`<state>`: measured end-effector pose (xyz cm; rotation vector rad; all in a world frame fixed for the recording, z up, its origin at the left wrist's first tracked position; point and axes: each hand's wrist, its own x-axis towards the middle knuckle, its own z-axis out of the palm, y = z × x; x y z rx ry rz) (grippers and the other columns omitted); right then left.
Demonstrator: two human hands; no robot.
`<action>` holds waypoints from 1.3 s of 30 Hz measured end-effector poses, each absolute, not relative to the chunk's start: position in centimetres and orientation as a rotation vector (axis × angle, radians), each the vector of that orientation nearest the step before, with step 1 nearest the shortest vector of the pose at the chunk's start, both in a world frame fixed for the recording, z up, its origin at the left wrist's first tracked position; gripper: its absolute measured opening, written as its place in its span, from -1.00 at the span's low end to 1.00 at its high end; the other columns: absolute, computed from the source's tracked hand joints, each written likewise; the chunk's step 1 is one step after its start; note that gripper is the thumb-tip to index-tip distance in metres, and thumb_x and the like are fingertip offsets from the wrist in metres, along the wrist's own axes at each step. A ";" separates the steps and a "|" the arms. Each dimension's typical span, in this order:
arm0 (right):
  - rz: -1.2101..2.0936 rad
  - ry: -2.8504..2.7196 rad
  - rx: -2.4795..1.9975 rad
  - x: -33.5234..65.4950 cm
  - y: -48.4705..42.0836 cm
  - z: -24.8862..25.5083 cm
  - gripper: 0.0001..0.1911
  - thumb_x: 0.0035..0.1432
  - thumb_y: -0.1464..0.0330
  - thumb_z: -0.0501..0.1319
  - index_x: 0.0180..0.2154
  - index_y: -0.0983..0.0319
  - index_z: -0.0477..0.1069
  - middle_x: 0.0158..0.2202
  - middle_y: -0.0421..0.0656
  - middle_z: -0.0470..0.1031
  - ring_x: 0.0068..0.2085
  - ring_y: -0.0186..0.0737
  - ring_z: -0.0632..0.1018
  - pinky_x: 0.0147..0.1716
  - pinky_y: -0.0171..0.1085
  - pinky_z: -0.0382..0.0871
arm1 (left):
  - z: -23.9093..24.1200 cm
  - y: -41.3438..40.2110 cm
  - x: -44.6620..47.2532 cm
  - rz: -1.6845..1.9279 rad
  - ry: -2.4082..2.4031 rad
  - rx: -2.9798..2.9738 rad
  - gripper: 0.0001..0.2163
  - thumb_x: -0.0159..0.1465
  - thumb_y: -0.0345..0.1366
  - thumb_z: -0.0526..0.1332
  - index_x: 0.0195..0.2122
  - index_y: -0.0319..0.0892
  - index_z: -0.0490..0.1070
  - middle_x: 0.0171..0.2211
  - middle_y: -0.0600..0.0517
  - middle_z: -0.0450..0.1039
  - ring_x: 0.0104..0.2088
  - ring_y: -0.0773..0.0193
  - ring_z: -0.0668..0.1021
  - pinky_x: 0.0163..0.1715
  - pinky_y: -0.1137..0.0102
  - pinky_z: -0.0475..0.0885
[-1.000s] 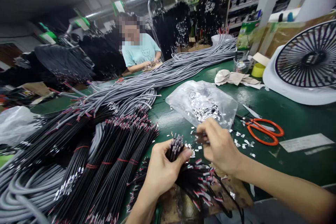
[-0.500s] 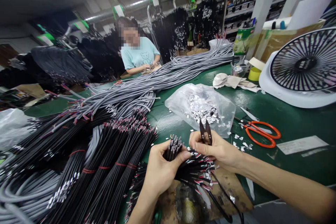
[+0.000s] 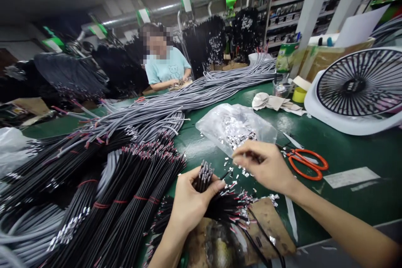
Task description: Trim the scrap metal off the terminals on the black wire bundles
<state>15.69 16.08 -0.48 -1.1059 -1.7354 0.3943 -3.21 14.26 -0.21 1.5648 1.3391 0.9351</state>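
My left hand (image 3: 190, 201) is closed around a bundle of thin black cables (image 3: 204, 176), whose silvery tips stick up above the thumb. To its right, above the table, my right hand (image 3: 271, 167) has its fingers curled. A dark part of the black snips (image 3: 258, 158) shows in its palm; the blades are hidden. Below both hands lies a pile of black cables (image 3: 230, 209) with red and white ends, on a brown board (image 3: 273, 222). A clear plastic bag (image 3: 209, 123) with bits of silver foil lies just beyond my right hand.
Orange-handled scissors (image 3: 309, 163) and a white paper strip (image 3: 351, 177) lie at right, near a white fan (image 3: 333, 117). Tied black cable bundles (image 3: 125, 213) fill the left. Long grey cables (image 3: 201, 92) cross the table. A co-worker (image 3: 168, 67) sits opposite.
My right hand has turned over and moved slightly right, away from the cable pile; the snips' blades, upright before, are now out of sight. My left hand keeps its hold on the bundle.
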 end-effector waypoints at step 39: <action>1.252 -1.564 -1.001 13.7 15.4 -1.4 -0.77 -0.02 0.23 0.28 -0.41 0.28 0.38 -0.64 -0.31 0.27 -0.62 -0.45 0.24 -0.64 -0.40 0.11 | -0.9 14.1 -3.8 1.017 1.408 1.604 -0.76 0.09 -0.18 0.24 -0.56 -0.26 0.35 -0.62 0.10 0.31 -0.56 0.36 0.33 -0.58 0.50 0.23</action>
